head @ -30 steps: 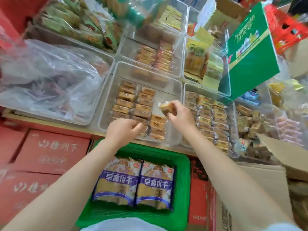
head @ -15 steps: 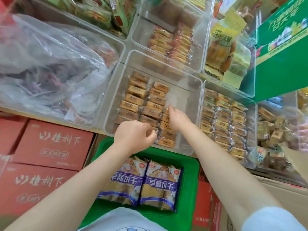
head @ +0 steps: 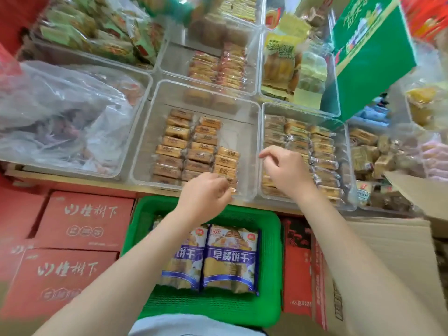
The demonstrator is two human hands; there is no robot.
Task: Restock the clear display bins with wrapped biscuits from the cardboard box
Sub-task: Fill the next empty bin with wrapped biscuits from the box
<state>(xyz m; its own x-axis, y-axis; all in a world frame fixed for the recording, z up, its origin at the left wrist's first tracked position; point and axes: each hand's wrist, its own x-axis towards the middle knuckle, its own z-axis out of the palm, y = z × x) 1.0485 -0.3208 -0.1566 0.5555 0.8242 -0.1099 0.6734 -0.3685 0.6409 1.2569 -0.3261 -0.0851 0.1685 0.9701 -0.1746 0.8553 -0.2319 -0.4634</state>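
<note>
The tabletop (head: 80, 181) was a pale wooden ledge crowded edge to edge with clear display bins. The centre bin (head: 252, 151) held wrapped biscuits (head: 191, 146) in three neat rows, the right-hand row shorter, with bare floor behind it. The left hand (head: 206, 196) sat at that bin's near wall, fingers curled and pinching the nearest packet of the short row. The right hand (head: 283, 172) hovered over the wall shared with the neighbouring bin (head: 349, 166), fingers loosely bent and apart, gripping nothing. To the left, a bin contained crumpled clear plastic bags (head: 60, 112). Below the ledge stood a green basket (head: 274, 263) holding two blue-banded biscuit packs (head: 228, 260), flanked by red cartons (head: 82, 221) on the left. The cardboard box (head: 392, 241) stood at the lower right, one flap raised.
</note>
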